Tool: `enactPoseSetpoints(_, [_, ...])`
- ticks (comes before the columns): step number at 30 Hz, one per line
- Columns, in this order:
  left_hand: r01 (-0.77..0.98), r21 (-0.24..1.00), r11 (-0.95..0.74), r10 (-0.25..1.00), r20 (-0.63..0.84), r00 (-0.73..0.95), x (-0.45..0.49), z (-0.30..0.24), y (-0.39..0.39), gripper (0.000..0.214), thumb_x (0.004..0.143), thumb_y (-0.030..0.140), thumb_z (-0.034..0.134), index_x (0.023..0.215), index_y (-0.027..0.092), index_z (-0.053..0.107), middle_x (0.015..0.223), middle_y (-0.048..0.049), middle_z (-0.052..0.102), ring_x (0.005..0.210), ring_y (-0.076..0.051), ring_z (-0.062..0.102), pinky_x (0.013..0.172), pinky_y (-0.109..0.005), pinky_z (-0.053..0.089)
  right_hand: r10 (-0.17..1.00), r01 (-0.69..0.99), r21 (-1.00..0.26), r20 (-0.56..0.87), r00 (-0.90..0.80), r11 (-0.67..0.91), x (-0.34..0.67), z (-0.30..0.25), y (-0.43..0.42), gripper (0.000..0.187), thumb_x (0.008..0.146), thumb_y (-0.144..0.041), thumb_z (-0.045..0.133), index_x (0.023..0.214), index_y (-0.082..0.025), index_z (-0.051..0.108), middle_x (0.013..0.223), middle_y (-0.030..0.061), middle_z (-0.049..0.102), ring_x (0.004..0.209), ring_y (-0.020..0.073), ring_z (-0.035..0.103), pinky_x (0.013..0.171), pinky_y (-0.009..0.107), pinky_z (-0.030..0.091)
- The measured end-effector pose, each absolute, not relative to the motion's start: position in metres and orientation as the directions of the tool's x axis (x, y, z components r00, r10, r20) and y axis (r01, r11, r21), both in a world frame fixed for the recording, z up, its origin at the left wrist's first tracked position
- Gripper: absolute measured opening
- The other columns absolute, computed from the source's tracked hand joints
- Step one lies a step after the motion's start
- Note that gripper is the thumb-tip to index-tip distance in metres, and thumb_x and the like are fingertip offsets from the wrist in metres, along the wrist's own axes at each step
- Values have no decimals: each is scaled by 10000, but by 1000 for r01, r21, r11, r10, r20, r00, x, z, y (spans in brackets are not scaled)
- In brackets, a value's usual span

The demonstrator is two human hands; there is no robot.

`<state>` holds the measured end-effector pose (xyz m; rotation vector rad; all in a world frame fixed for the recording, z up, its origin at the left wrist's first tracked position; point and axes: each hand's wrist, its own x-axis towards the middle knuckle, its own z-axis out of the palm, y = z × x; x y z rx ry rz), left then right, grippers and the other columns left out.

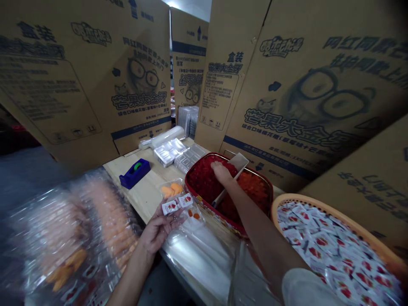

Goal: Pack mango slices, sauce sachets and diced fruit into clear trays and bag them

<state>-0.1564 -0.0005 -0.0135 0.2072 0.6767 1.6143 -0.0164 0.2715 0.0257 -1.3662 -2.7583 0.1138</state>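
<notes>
My left hand (pixel 159 227) grips the near edge of a clear plastic tray (pixel 180 199) lying on the table. The tray holds orange pieces at its far end, two small white sachets in the middle and small orange bits near my fingers. My right hand (pixel 221 171) reaches into a red basket (pixel 223 221) of red and orange candy, its fingers closed down in the red candy beside a white divider board (pixel 230 175). What the fingers hold is hidden.
A tan basket (pixel 366 238) full of white-and-red sachets sits at the right. Filled clear trays (pixel 79 238) are stacked at the left. A blue tape dispenser (pixel 135 173), empty clear trays (pixel 178 153) and tall cardboard cartons (pixel 302 85) stand behind on the wooden table (pixel 143 193).
</notes>
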Motion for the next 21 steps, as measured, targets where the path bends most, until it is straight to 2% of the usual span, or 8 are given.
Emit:
enactPoseSetpoints(3, [-841, 541, -12, 961, -226, -158, -154, -14, 1, 797, 670, -58, 498, 1331, 346, 312, 1166, -37, 600, 1137, -256, 521, 1007, -504, 344, 825, 823, -67, 21, -565, 565, -17, 26, 270, 293, 870, -74, 326, 1059, -149, 538, 1177, 164, 455, 1097, 228, 444, 835, 306, 408])
enactPoseSetpoints(8, [-836, 549, -5, 961, -228, -155, -150, -11, 1, 794, 660, -63, 512, 1320, 345, 337, 1164, -35, 603, 1132, -256, 524, 1006, -498, 347, 867, 866, -54, 15, -497, 497, -19, 25, 270, 350, 856, -24, 287, 1099, -122, 518, 1085, 175, 512, 1014, 215, 516, 818, 322, 428])
enactPoseSetpoints(13, [-840, 542, -3, 958, -240, -158, -149, -10, 0, 802, 663, -63, 500, 1338, 325, 306, 1177, -50, 594, 1135, -269, 520, 993, -497, 361, 877, 875, -68, 40, -478, 480, -13, 25, 273, 296, 871, -95, 334, 1074, -157, 541, 1192, 172, 466, 1150, 244, 428, 859, 342, 412])
enactPoseSetpoints(18, [-838, 546, -17, 962, -220, -163, -151, -13, 3, 788, 671, -63, 501, 1329, 330, 315, 1185, -46, 587, 1119, -269, 532, 983, -503, 374, 896, 893, -105, -36, -443, 438, -6, 21, 277, 273, 824, -66, 411, 1044, -136, 556, 996, 136, 608, 952, 202, 578, 770, 276, 434])
enactPoseSetpoints(21, [-833, 553, -30, 965, -202, -169, -153, -14, 8, 779, 666, -73, 494, 1314, 327, 329, 1184, -43, 583, 1126, -279, 525, 968, -514, 388, 903, 900, -114, -50, -427, 420, -3, 20, 276, 275, 815, -61, 422, 1043, -137, 555, 988, 131, 629, 945, 203, 595, 759, 264, 430])
